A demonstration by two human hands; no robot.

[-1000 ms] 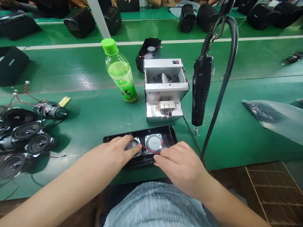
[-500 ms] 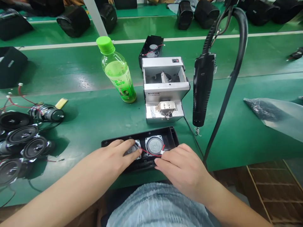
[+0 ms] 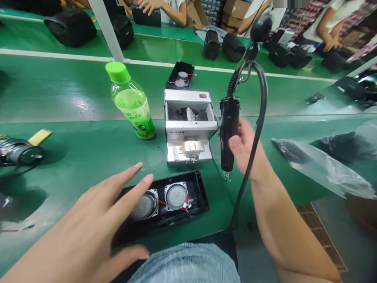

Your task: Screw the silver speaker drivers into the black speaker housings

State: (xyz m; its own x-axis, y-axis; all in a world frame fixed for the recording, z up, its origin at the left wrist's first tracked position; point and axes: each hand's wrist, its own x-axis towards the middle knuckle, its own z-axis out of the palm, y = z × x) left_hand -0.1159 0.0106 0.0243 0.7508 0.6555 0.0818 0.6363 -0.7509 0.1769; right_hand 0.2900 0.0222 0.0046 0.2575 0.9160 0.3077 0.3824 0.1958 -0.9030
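My left hand (image 3: 98,214) is held open, fingers spread, over the left end of a black speaker housing (image 3: 203,198). Two round speaker drivers sit in that housing; the right driver (image 3: 176,196) is in full view, while my fingers partly cover the left driver (image 3: 144,206). A red wire with a white connector (image 3: 185,204) lies across them. My right hand (image 3: 249,151) is closed around a black electric screwdriver (image 3: 229,131), which hangs upright from a hook with its bit pointing down. Just left of it stands a silver screw feeder (image 3: 188,131).
A green-capped drink bottle (image 3: 132,104) stands left of the feeder. Behind the feeder lies another black housing (image 3: 180,75) with drivers. A thick black cable (image 3: 250,157) loops beside my right wrist. Plastic bags (image 3: 318,165) lie to the right. Co-workers' hands (image 3: 331,41) show across the bench.
My right hand has left the wire and taken hold of the electric screwdriver. My left hand has lifted off the driver and opened. The view has shifted to the right.
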